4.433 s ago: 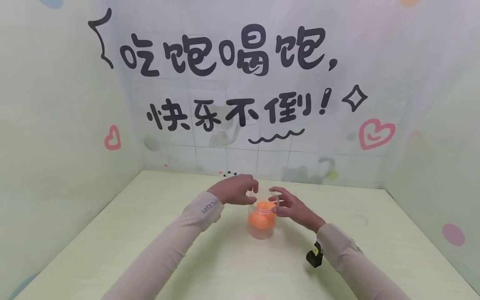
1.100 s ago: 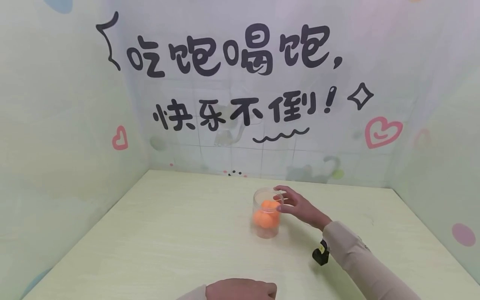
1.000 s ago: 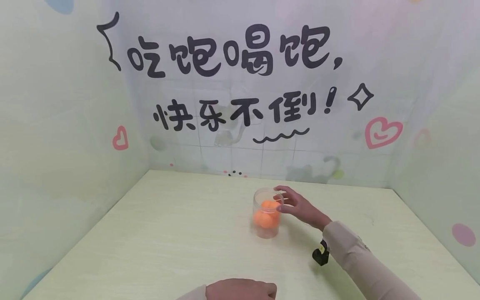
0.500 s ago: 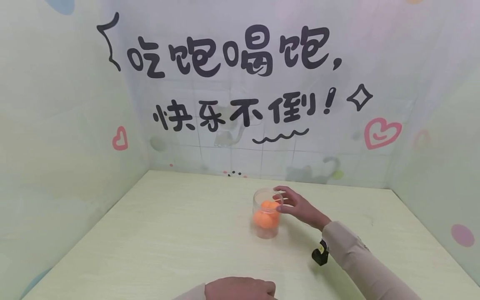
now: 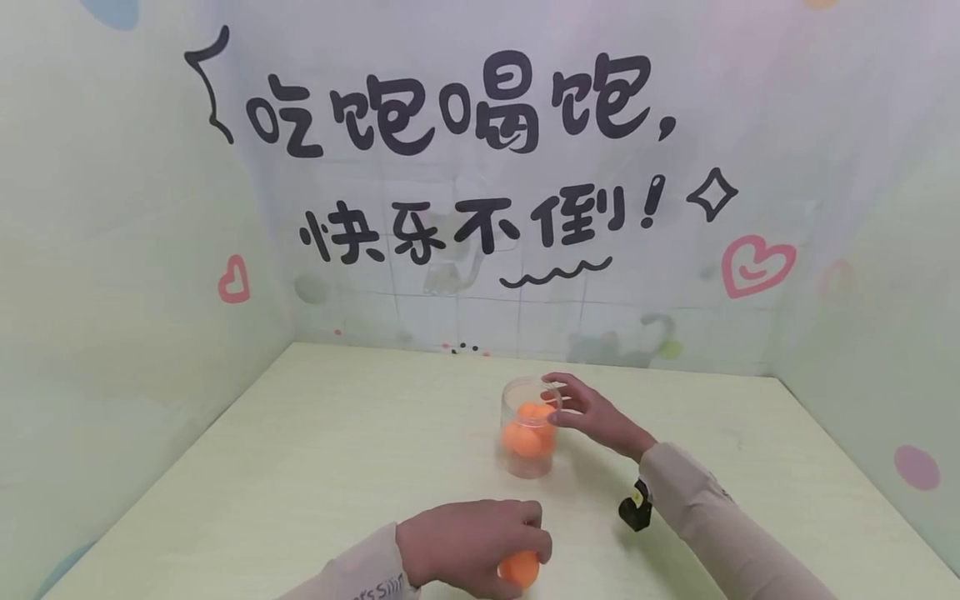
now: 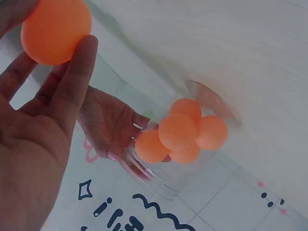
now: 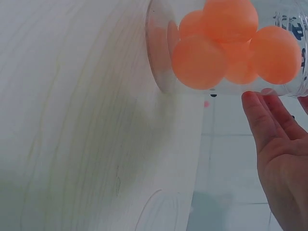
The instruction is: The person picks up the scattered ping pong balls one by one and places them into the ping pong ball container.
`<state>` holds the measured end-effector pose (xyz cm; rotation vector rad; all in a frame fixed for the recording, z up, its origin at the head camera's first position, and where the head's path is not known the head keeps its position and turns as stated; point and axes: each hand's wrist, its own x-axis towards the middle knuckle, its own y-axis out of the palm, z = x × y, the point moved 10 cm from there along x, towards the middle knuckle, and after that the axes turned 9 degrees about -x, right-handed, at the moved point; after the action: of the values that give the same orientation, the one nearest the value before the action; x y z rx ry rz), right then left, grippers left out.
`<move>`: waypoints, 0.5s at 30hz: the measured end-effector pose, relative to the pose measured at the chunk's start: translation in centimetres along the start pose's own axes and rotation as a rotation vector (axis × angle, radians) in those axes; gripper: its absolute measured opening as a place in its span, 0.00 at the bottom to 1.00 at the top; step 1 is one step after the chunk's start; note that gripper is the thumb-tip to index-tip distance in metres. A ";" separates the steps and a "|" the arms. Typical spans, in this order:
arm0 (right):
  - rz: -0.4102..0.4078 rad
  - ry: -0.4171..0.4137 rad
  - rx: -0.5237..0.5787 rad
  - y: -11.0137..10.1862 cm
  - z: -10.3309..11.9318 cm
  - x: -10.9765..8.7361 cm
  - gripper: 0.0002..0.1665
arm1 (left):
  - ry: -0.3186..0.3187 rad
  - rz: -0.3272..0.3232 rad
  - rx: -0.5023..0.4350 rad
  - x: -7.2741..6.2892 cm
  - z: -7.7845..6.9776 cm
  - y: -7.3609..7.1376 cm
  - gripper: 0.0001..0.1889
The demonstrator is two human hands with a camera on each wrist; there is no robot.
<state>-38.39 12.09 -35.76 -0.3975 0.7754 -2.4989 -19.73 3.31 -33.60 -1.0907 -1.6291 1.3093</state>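
My left hand [image 5: 472, 542] pinches an orange ping-pong ball [image 5: 520, 569] between thumb and fingers, low in the head view. The same ball [image 6: 57, 31] shows large at the top left of the left wrist view. Upright on the table stands a clear plastic jar [image 5: 516, 465] without a lid, in front of and beyond that hand. Several orange balls [image 7: 199, 62] lie inside it. My right hand [image 5: 596, 417] holds the jar by its right side near the rim, thumb in front and fingers behind. In the right wrist view its fingertips [image 7: 252, 101] touch the jar wall.
The pale wood-grain table [image 5: 300, 467] is enclosed by printed walls at the back [image 5: 375, 317], left and right. A black device [image 5: 636, 508] hangs under the right wrist, just above the table.
My left hand left the jar earlier and drew back to the front edge of view. Now it has moved forward again, with a ball showing in its fingers. The right hand stays at the jar.
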 end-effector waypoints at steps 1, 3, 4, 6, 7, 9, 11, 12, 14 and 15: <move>-0.001 -0.002 -0.001 0.0 0.0 0.0 0.35 | -0.004 -0.003 -0.003 0.0 0.1 -0.1 0.12; -0.004 -0.002 -0.001 0.1 0.1 0.0 0.35 | -0.014 -0.011 -0.014 0.1 0.3 -0.4 0.13; -0.005 -0.001 0.000 0.1 0.1 0.0 0.35 | -0.025 -0.012 -0.019 0.1 0.4 -0.5 0.12; -0.006 0.000 -0.005 0.1 0.1 0.0 0.35 | -0.046 -0.017 -0.027 0.2 0.8 -0.7 0.12; -0.005 -0.001 -0.007 0.1 0.1 0.0 0.35 | -0.059 -0.022 -0.030 0.2 1.0 -0.8 0.12; -0.005 -0.002 -0.008 0.2 0.2 0.0 0.35 | -0.081 -0.036 -0.031 0.3 1.5 -1.2 0.12; -0.006 -0.002 -0.010 0.2 0.1 0.0 0.35 | -0.100 -0.053 -0.031 0.4 2.0 -1.7 0.12; -0.006 -0.003 -0.007 0.2 0.2 0.0 0.35 | -0.108 -0.062 -0.038 0.4 2.3 -2.0 0.12; -0.008 -0.003 -0.004 0.2 0.2 0.0 0.35 | -0.121 -0.081 -0.050 0.6 2.9 -2.5 0.12; -0.009 -0.003 0.001 0.2 0.2 0.0 0.35 | -0.125 -0.092 -0.052 0.6 3.2 -2.8 0.12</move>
<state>-38.26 11.87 -35.71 -0.4053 0.7725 -2.5064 -23.31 2.52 -31.38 -0.9687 -1.7935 1.3035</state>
